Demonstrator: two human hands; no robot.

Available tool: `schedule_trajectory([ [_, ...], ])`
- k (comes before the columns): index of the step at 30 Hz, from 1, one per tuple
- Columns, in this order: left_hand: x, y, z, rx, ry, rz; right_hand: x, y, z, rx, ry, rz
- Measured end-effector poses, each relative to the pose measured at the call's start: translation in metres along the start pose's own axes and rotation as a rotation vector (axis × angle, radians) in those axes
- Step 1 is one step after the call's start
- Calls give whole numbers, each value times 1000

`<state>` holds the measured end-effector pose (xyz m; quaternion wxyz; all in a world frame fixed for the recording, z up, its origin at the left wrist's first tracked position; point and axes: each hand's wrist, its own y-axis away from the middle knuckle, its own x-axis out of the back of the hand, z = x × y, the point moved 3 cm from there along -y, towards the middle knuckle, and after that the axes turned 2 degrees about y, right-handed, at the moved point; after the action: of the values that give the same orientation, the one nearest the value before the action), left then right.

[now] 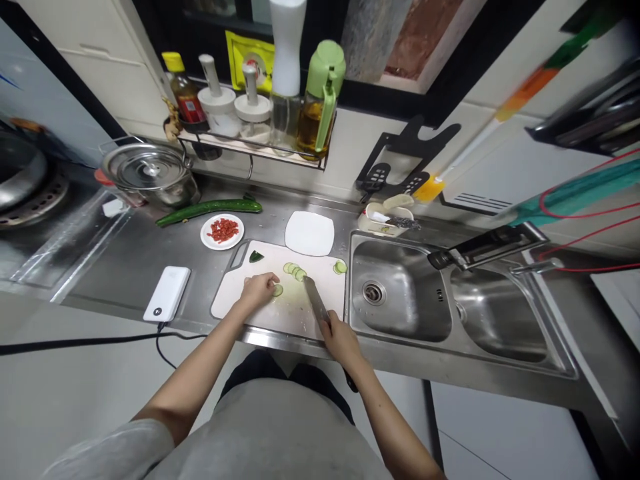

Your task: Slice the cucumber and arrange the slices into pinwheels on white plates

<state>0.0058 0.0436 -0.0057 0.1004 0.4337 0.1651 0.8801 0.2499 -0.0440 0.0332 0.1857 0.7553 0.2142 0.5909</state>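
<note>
My right hand [341, 339] is closed round the handle of a kitchen knife [315, 300], whose blade points away from me over the white cutting board [320, 310]. The blade's tip lies beside a short row of overlapping cucumber slices [294, 270]. My left hand [260, 289] is over the left part of the board, its fingers curled in, with a single cucumber slice [278, 291] at the fingertips. A dark green cucumber end [256, 256] rests at the board's upper left. More cucumber slices [340, 267] are stacked at its upper right corner.
Behind the board stand a white square plate [309, 233], a plate of chopped red pieces [223, 231] and a long cucumber [210, 211]. A white power bank [167, 293] lies left, a double sink [400, 293] right. A lidded pot [150, 173] and a bottle rack [255, 148] are farther back.
</note>
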Motion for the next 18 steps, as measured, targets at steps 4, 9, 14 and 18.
schedule_trajectory([
  [4,8,1,-5,-51,-124,2,1,-2,-23,77,58,-43],
  [9,9,8,-13,-30,-166,87,0,-5,-46,155,170,-79],
  [14,5,15,-20,26,-132,129,0,-10,-61,203,227,-94],
  [18,2,16,-19,23,-102,129,-1,-13,-66,223,249,-99],
])
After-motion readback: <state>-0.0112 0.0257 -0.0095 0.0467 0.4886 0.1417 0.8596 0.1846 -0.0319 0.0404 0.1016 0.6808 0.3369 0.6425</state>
